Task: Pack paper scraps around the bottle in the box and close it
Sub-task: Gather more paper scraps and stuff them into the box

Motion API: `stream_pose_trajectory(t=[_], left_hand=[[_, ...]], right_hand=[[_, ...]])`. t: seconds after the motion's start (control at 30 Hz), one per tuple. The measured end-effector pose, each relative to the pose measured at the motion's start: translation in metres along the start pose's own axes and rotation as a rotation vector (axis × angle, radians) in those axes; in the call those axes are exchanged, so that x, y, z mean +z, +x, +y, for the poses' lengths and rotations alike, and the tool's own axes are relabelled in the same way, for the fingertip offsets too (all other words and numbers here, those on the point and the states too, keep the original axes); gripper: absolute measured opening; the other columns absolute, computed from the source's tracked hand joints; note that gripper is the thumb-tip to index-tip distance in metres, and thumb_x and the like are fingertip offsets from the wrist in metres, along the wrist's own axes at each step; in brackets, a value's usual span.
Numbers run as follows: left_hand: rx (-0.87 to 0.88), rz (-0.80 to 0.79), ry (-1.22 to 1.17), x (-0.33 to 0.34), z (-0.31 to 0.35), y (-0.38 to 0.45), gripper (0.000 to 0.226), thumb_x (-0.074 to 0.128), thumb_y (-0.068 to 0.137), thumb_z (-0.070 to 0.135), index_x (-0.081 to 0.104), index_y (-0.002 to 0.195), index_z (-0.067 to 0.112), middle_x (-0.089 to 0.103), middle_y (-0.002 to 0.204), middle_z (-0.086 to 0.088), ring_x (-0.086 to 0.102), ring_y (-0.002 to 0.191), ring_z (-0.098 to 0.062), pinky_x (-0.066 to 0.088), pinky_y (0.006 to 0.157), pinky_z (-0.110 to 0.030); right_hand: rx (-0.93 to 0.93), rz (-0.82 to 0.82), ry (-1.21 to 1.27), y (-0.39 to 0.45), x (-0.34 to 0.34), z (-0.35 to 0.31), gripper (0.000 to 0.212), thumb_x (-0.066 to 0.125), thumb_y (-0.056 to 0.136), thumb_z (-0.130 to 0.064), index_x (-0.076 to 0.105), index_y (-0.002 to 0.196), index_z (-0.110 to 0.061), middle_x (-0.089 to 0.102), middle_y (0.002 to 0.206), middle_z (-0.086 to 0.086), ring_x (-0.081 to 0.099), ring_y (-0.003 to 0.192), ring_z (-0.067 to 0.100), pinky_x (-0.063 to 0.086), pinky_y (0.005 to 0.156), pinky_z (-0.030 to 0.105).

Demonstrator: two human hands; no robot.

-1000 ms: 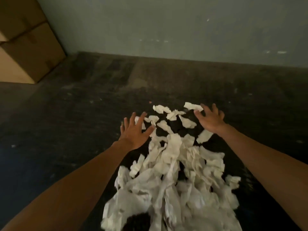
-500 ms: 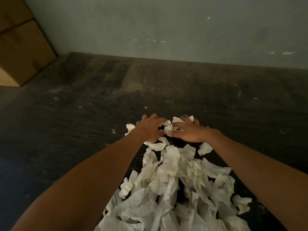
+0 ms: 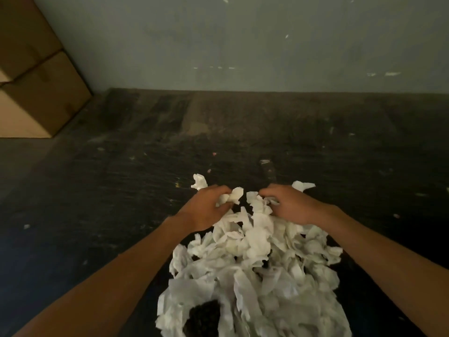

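Since a second ago, my left hand [image 3: 206, 206] and right hand [image 3: 289, 205] have drawn together from spread; both now clutch paper scraps [image 3: 255, 259] at frame centre. Gathering proceeds; the task's box and bottle are out of view.

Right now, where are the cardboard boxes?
In the head view, the cardboard boxes are stacked at far upper left against the wall, well away from the paper scraps and both hands.

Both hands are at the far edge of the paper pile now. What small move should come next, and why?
Probably draw both hands toward the body: the left hand and right hand already grip scraps at the far end of the paper pile, and two scraps lie just beyond them.
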State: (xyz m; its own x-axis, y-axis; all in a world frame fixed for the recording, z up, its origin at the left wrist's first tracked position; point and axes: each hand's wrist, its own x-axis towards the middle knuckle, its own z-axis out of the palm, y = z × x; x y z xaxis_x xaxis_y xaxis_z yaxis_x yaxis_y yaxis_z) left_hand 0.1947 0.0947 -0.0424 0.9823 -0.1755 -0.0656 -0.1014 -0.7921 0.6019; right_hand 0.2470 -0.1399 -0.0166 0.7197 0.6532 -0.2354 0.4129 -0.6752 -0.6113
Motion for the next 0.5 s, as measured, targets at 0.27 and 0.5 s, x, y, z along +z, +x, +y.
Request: stream_pose_trajectory(t=[0.27,0.5], left_hand=[[0.017,-0.086,0.002,0.000,0.017,-0.113,0.034,0.052,0.092,0.053,0.049,0.125,0.048,0.047,0.130,0.023,0.042,0.126,-0.007,0.034,0.110,-0.046],[0.069,-0.158,0.347,0.010,0.011,-0.193,0.117,0.046,0.060,0.095,-0.022,0.144,0.050,-0.031,0.157,0.011,-0.030,0.144,-0.024,-0.011,0.114,-0.055]], right_hand=[[-0.013,-0.163,0.077,-0.106,0.017,-0.040,0.053,0.060,0.087,-0.015,0.052,0.126,-0.049,0.037,0.142,-0.018,0.032,0.132,-0.003,0.028,0.108,0.021],[0.094,0.007,-0.054,-0.189,0.056,-0.027,0.106,0.066,0.063,-0.077,-0.004,0.141,-0.063,-0.030,0.153,-0.024,-0.032,0.141,0.008,0.000,0.118,0.058]])
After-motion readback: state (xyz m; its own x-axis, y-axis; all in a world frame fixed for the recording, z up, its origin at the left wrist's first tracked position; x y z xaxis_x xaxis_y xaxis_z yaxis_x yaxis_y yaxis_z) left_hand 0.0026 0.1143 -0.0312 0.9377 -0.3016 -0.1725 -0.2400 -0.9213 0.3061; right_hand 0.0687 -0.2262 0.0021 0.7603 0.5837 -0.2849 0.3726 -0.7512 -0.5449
